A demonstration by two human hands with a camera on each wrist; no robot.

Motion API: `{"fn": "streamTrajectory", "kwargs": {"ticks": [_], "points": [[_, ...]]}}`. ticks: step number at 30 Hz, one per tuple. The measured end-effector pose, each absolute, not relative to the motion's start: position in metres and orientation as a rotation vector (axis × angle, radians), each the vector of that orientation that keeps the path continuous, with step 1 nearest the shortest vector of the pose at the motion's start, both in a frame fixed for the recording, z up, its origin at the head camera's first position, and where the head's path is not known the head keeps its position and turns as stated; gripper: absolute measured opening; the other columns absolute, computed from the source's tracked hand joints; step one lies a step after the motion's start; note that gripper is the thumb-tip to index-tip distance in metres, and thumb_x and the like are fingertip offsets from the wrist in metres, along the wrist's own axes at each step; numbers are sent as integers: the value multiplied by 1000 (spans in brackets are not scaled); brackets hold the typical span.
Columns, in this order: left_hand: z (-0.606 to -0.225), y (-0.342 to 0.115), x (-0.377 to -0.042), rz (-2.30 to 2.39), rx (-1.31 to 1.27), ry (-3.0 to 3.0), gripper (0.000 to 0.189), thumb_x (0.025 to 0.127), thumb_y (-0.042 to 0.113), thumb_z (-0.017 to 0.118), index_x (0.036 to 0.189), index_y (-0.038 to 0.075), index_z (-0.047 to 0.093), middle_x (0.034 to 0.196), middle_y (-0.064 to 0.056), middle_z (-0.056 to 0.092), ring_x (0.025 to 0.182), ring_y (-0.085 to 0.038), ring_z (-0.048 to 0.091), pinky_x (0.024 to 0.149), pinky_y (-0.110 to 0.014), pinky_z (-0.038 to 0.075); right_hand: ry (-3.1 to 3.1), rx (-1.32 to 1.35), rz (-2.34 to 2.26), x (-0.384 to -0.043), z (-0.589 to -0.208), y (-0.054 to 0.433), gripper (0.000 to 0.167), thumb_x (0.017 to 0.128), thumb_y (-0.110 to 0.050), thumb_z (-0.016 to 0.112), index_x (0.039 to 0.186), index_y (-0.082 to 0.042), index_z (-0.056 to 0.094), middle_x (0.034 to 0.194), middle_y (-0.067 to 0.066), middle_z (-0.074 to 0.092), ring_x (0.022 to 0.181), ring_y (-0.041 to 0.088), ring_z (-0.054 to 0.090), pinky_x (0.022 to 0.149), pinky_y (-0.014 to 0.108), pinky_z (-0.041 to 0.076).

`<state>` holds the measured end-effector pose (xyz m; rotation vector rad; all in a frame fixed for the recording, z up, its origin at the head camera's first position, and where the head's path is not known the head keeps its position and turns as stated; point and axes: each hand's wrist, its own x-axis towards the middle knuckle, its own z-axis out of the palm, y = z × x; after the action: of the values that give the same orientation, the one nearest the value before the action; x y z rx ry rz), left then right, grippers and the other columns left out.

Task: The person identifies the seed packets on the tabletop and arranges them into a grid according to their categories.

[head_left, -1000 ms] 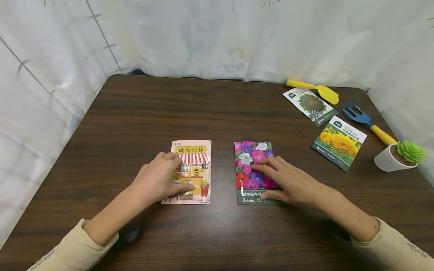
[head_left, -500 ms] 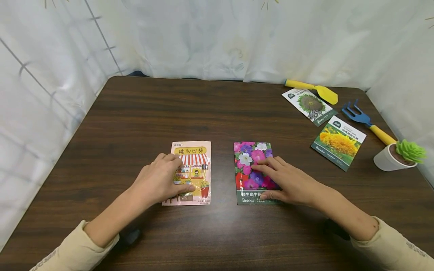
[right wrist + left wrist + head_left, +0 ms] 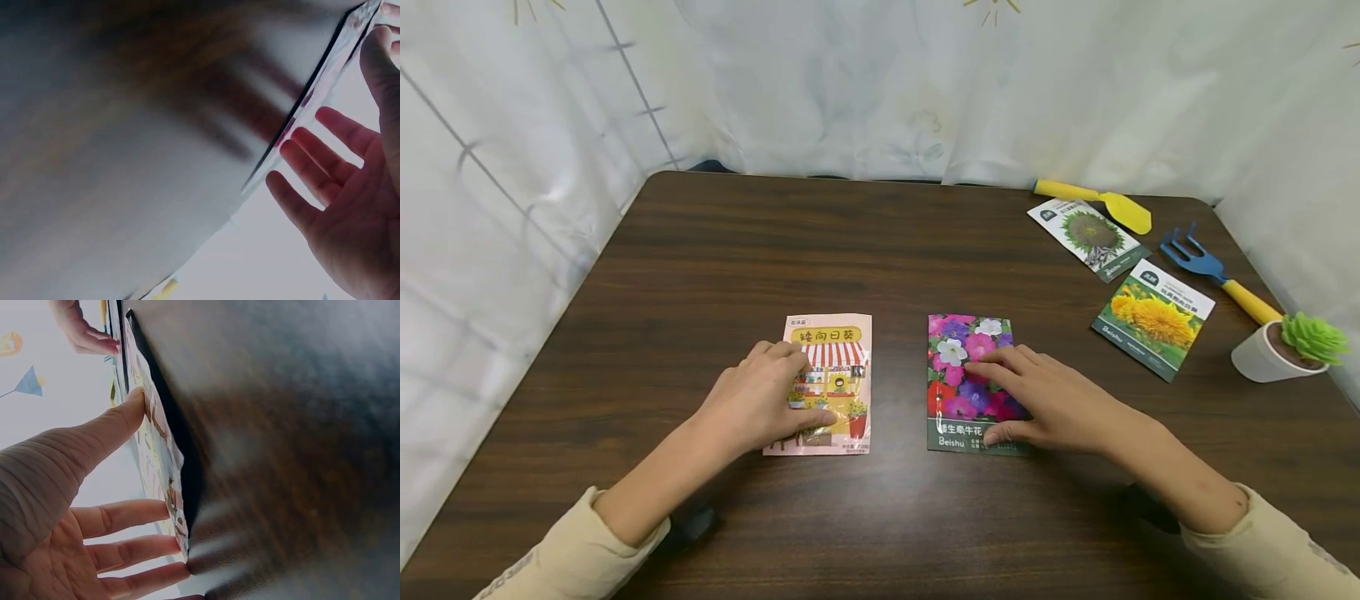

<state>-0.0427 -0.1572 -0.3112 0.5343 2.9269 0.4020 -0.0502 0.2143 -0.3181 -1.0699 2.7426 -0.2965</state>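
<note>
In the head view a pink seed packet [image 3: 838, 387] with a striped awning lies at centre left, partly under my left hand [image 3: 758, 396]. The thumb [image 3: 128, 412] presses on its face, and the other fingers lie nearly straight at its outer edge in the left wrist view. To its right, a seed packet with purple, pink and white flowers [image 3: 953, 379] lies flat, a narrow strip of table between the two. My right hand [image 3: 1052, 400] rests over its right side, fingers spread and extended, fingertips right at the packet [image 3: 312, 94] in the right wrist view.
At the back right of the dark wooden table [image 3: 820, 242] lie a sunflower-head seed packet [image 3: 1090, 237], a yellow-flower seed packet [image 3: 1153, 321], a yellow trowel [image 3: 1097, 202] and a blue hand fork [image 3: 1217, 271]. A potted succulent [image 3: 1285, 346] stands tilted at the right edge. White curtains [image 3: 850, 92] hang behind.
My right hand and the flower packet have shifted slightly right, so the gap between the two packets is a little wider. The head view has also shifted slightly.
</note>
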Motion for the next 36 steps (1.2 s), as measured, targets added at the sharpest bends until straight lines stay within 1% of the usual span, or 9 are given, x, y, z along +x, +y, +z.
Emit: {"fn": "streamTrajectory", "kwargs": {"ticks": [3, 6, 10, 13, 17, 24, 30, 33, 36], "points": [[-310, -157, -43, 404, 530, 2917, 58, 71, 54, 90, 99, 8, 67, 114, -11, 66, 96, -28, 56, 60, -41, 51, 2767, -1030, -321, -51, -316, 221, 83, 87, -66, 68, 152, -19, 48, 142, 7, 53, 121, 25, 53, 101, 52, 48], [-310, -158, -43, 402, 532, 2917, 58, 71, 54, 90, 97, 9, 66, 112, -11, 66, 95, -27, 56, 59, -40, 51, 2795, -979, -343, -53, -313, 229, 80, 88, -61, 71, 152, -19, 48, 143, 9, 52, 125, 29, 53, 101, 56, 47], [-310, -157, -43, 404, 534, 2919, 57, 71, 54, 90, 97, 9, 66, 112, -11, 66, 95, -27, 56, 58, -40, 51, 2844, -895, -351, -56, -307, 248, 75, 92, -56, 70, 152, -17, 48, 143, 12, 52, 127, 34, 53, 101, 59, 46], [-310, -157, -43, 405, 530, 2916, 58, 71, 54, 90, 97, 9, 66, 112, -11, 66, 95, -28, 56, 58, -40, 50, 2885, -823, -363, -61, -303, 267, 72, 94, -49, 72, 151, -13, 48, 143, 15, 52, 128, 36, 52, 101, 61, 45], [-310, -157, -43, 404, 524, 2912, 58, 71, 54, 90, 98, 9, 66, 111, -10, 65, 95, -27, 55, 57, -39, 50, 2929, -672, -368, -69, -302, 297, 73, 93, -44, 74, 151, -7, 47, 141, 20, 50, 126, 40, 50, 99, 63, 44], [-310, -158, -43, 401, 531, 2918, 58, 71, 54, 90, 98, 9, 66, 111, -9, 65, 96, -28, 56, 57, -40, 50, 2943, -477, -417, -84, -304, 342, 72, 98, -39, 69, 150, 3, 42, 138, 33, 45, 124, 50, 43, 96, 69, 37], [-310, -158, -43, 397, 534, 2920, 58, 71, 55, 90, 97, 9, 65, 111, -10, 66, 94, -27, 55, 57, -39, 49, 2939, -324, -551, -96, -307, 380, 69, 100, -29, 68, 149, 10, 37, 139, 39, 39, 120, 57, 44, 88, 72, 38], [-310, -157, -43, 396, 536, 2920, 58, 71, 54, 90, 97, 9, 65, 111, -10, 66, 93, -27, 55, 57, -38, 49, 2912, -264, -589, -100, -308, 395, 69, 100, -24, 69, 148, 13, 36, 142, 42, 35, 123, 60, 40, 89, 74, 37], [-309, -157, -43, 395, 532, 2924, 58, 71, 54, 90, 98, 9, 65, 110, -10, 66, 94, -27, 55, 57, -39, 50, 2870, -227, -564, -103, -308, 405, 73, 99, -24, 69, 148, 15, 32, 142, 45, 33, 124, 63, 38, 91, 76, 34]]}}
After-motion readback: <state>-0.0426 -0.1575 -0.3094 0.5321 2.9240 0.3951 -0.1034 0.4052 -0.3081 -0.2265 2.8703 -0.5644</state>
